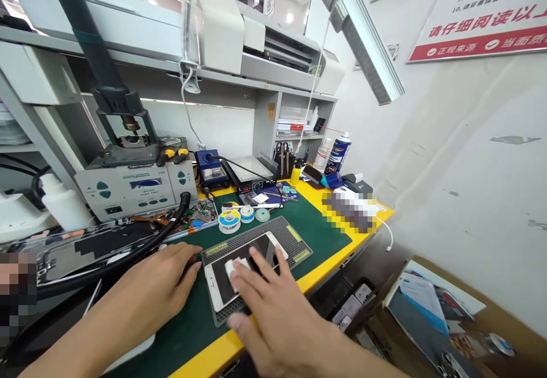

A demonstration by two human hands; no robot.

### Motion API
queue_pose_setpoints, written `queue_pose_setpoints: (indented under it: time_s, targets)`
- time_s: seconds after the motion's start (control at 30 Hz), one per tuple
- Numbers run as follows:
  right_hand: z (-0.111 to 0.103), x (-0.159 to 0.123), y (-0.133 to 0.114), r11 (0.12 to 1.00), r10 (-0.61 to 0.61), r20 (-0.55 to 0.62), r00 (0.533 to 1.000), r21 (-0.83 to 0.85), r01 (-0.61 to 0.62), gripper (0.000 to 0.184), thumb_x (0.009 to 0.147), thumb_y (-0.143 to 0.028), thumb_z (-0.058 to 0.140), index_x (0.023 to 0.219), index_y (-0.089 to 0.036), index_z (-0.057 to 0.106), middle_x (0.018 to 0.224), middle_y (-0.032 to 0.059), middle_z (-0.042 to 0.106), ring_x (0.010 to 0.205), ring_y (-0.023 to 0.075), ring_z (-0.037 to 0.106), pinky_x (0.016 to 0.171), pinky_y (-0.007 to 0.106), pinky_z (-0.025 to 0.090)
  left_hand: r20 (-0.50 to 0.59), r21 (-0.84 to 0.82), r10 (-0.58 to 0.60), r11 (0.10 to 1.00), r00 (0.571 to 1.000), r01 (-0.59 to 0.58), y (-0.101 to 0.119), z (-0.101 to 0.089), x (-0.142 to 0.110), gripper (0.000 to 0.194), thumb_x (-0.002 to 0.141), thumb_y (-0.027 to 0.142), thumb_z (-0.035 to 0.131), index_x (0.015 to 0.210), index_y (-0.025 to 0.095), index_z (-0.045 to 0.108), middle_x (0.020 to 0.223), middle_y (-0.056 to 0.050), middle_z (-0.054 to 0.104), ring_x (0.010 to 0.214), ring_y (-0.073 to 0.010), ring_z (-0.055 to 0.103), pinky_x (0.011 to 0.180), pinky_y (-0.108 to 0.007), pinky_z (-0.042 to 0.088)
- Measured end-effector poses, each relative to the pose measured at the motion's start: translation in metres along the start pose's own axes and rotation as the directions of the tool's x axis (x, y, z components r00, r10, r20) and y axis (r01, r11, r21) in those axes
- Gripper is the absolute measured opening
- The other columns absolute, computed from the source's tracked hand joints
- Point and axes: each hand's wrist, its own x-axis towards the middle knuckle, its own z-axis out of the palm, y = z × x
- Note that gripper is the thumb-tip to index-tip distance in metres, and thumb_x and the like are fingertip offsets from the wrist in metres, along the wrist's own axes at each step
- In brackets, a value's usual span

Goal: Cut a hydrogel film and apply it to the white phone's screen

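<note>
By the spread right hand (280,308), a small white wipe (231,266) is touched.
Whether anything is gripped by the half-curled left hand (166,275) cannot be told; the white-bordered smartphone (244,250) underneath is presumably kept from sliding by a grey perforated mat (296,247).

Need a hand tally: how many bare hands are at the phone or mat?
2. The right hand is over the phone and a white piece on it; the left hand is by the grey mat's left edge. Others could be hidden.
</note>
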Motion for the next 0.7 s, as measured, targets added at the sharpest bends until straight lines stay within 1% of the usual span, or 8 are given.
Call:
queue_pose_setpoints:
  time_s: [0.13, 0.23, 0.33, 0.43, 0.53, 0.63, 0.7]
  targets:
    - [-0.007, 0.001, 0.030, 0.984, 0.126, -0.065, 0.990, -0.116, -0.133, 0.061, 0.112, -0.050, 0.026, 0.159, -0.016, 0.044, 0.168, 0.0052, 0.036, 0.159, 0.0354, 0.019, 0.126, 0.070, -0.001, 0.037, 0.002, -0.031, 1.000, 0.999, 0.031, -0.006, 0.005, 0.001, 0.045, 0.102, 0.045, 0.037, 0.122, 0.021, 0.069, 0.128, -0.015, 0.074, 0.113, -0.0344, 0.071, 0.093, -0.047, 0.057]
    - [-0.009, -0.003, 0.046, 0.971, 0.178, -0.089, 0.980, -0.149, -0.190, 0.059, 0.112, -0.049, 0.026, 0.160, -0.019, 0.042, 0.169, 0.0028, 0.033, 0.160, 0.0346, 0.018, 0.127, 0.071, 0.003, 0.057, 0.011, -0.048, 0.999, 0.997, 0.048, -0.009, 0.007, 0.001, 0.048, 0.103, 0.047, 0.035, 0.127, 0.021, 0.067, 0.132, -0.014, 0.072, 0.117, -0.0347, 0.070, 0.094, -0.048, 0.056]
    - [-0.007, -0.012, 0.049, 0.963, 0.194, -0.100, 0.976, -0.169, -0.208, 0.058, 0.112, -0.047, 0.026, 0.162, -0.019, 0.038, 0.170, 0.0025, 0.031, 0.160, 0.0346, 0.017, 0.127, 0.071, 0.005, 0.053, 0.020, -0.039, 0.999, 0.998, 0.038, -0.009, 0.007, 0.001, 0.049, 0.104, 0.047, 0.034, 0.127, 0.020, 0.067, 0.132, -0.015, 0.071, 0.118, -0.0346, 0.069, 0.096, -0.048, 0.055]
    - [-0.004, -0.021, 0.039, 0.962, 0.205, -0.113, 0.972, -0.162, -0.221, 0.060, 0.112, -0.048, 0.026, 0.163, -0.018, 0.037, 0.170, 0.0031, 0.030, 0.160, 0.0349, 0.018, 0.127, 0.070, 0.005, 0.054, 0.025, -0.033, 0.999, 0.998, 0.032, -0.005, 0.006, 0.000, 0.048, 0.104, 0.048, 0.034, 0.125, 0.021, 0.067, 0.131, -0.014, 0.072, 0.118, -0.0348, 0.069, 0.094, -0.048, 0.055]
    - [0.003, -0.024, 0.023, 0.977, 0.164, -0.094, 0.982, -0.124, -0.175, 0.060, 0.111, -0.048, 0.031, 0.163, -0.018, 0.037, 0.170, 0.0037, 0.028, 0.160, 0.0357, 0.017, 0.126, 0.071, 0.003, 0.045, 0.028, -0.027, 0.999, 0.999, 0.026, -0.003, 0.008, 0.000, 0.046, 0.104, 0.047, 0.032, 0.120, 0.023, 0.068, 0.129, -0.014, 0.072, 0.117, -0.0347, 0.069, 0.094, -0.048, 0.055]
    - [0.018, -0.018, 0.007, 0.998, 0.020, -0.059, 0.998, -0.065, -0.023, 0.063, 0.109, -0.047, 0.038, 0.162, -0.013, 0.037, 0.170, 0.0064, 0.029, 0.159, 0.0391, 0.017, 0.123, 0.075, 0.001, 0.038, 0.021, -0.008, 1.000, 0.999, 0.008, -0.004, 0.011, 0.001, 0.045, 0.103, 0.044, 0.031, 0.118, 0.023, 0.068, 0.126, -0.015, 0.073, 0.115, -0.0342, 0.070, 0.095, -0.050, 0.054]
    - [0.031, -0.009, 0.000, 0.996, -0.084, -0.058, 0.995, -0.028, 0.083, 0.064, 0.108, -0.047, 0.041, 0.161, -0.012, 0.038, 0.169, 0.0075, 0.031, 0.158, 0.0411, 0.019, 0.120, 0.077, 0.000, 0.046, 0.005, -0.006, 1.000, 0.999, 0.006, -0.006, 0.011, 0.002, 0.045, 0.102, 0.042, 0.032, 0.118, 0.022, 0.068, 0.124, -0.015, 0.074, 0.114, -0.0339, 0.070, 0.098, -0.051, 0.053]
